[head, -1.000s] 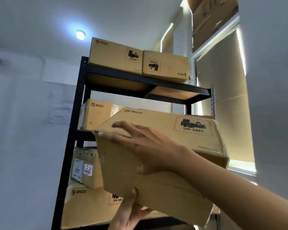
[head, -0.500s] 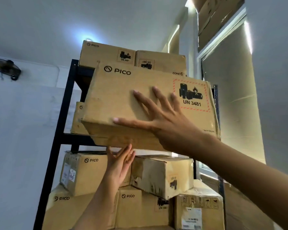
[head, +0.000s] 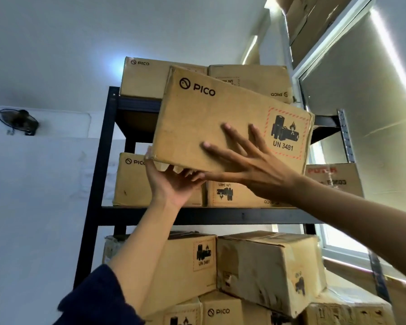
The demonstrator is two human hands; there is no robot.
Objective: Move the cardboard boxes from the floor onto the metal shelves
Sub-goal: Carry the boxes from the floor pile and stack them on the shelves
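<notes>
— While the tall black metal shelving unit (head: 103, 165) is seen from below, what is stored on it?

— Brown cardboard cartons are stacked on every level: two on the top shelf (head: 148, 77), two on the middle shelf (head: 129, 181), and several crowded beneath (head: 270, 268), some dented.

— Where is the carried carton held?

— A brown rectangular cardboard box printed PICO and UN 3481 (head: 197, 123) is held up in front of the gap between the top and middle shelves, tilted with its right end lower. It overlaps the top cartons in view; whether it touches them cannot be told.

— How is it supported?

— The left hand (head: 171, 184) is placed under the lower left edge, palm up, fingers bent against the bottom. The right hand (head: 251, 170) is pressed flat on the front face beside the red-dashed battery label (head: 285, 133), fingers spread straight.

— Anything smaller?

— A small dark wall fan (head: 18, 120) is mounted on the white wall at the left.
</notes>
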